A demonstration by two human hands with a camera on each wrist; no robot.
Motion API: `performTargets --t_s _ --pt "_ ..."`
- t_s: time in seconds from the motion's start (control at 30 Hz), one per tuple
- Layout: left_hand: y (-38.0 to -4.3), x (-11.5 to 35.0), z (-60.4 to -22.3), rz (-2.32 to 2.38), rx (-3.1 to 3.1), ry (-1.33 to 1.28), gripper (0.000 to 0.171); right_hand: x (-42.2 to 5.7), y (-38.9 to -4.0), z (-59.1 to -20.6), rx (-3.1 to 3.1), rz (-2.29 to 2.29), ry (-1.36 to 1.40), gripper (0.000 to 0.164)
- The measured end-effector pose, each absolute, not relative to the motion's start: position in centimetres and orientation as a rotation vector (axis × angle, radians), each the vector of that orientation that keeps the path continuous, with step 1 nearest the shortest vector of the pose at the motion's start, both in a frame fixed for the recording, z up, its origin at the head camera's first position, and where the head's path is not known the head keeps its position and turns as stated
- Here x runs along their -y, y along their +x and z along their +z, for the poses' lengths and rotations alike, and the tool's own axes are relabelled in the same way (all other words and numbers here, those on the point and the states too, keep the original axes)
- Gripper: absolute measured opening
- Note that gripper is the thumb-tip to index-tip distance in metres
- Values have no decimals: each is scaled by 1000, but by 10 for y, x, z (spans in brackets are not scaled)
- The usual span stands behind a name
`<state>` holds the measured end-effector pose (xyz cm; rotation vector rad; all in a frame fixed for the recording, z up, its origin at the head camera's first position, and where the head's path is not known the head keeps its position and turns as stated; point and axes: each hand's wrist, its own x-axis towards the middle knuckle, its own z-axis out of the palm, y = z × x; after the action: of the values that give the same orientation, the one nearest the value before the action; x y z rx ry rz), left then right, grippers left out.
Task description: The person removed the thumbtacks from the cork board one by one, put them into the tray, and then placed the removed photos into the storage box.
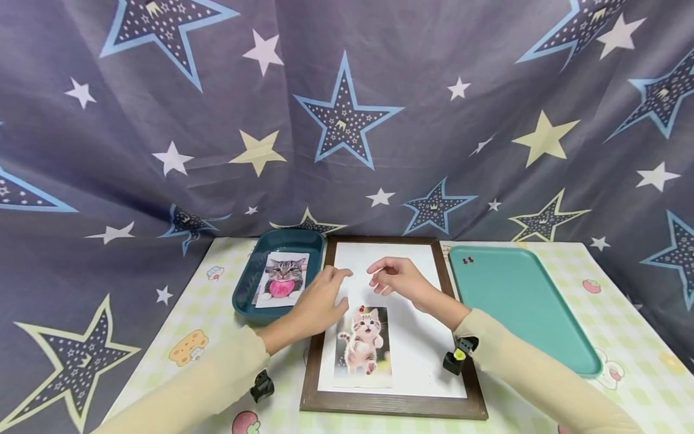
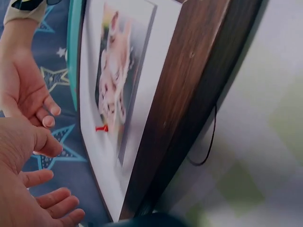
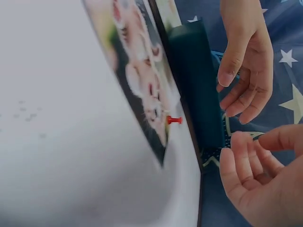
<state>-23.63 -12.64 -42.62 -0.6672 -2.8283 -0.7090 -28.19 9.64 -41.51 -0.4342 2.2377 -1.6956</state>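
Note:
A kitten photo (image 1: 364,349) lies on the lower left of a white board (image 1: 420,355) with a brown wooden frame (image 1: 390,407). One red push pin (image 3: 175,120) stands at the photo's top edge. My left hand (image 1: 320,301) hovers over the board's left side, above the photo's upper corner, fingers relaxed and holding nothing. Across from it, my right hand (image 1: 402,278) hangs over the upper middle of the board, fingers loosely bent with nothing visible between them. In the left wrist view the photo (image 2: 116,71) and pin show beside both hands.
Left of the board stands a dark teal tray (image 1: 244,289) with a photo of a cat (image 1: 282,280) holding something pink. On the right lies a light green tray (image 1: 520,307) with two red push pins (image 1: 468,260) near its far left corner. A star-patterned curtain (image 1: 434,120) hangs behind the table.

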Motion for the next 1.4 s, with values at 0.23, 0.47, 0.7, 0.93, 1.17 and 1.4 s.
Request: performTargets --t_s 0.23,0.47,0.7,0.93,1.17,1.4 --pt "-232 117 -436 -618 2815 -770 48 -108 -276 -426 -2231 -1657 -332 32" --pt "-228 113 -443 -536 2868 -803 45 -112 -271 -435 -2192 -1651 -360 31" --pt "-224 115 -452 -302 2857 -876 47 -107 -269 -451 -2178 -1601 -391 30" --pt "-219 121 -455 -246 2910 -826 53 -99 -269 -457 -2243 -1541 -517 26" --pt "-217 131 -460 -230 2830 -999 54 -93 -271 -459 -2368 -1392 -691 22" --pt "-220 142 -461 -117 2694 -1343 41 -89 -274 -455 -2540 -1121 -939 13"
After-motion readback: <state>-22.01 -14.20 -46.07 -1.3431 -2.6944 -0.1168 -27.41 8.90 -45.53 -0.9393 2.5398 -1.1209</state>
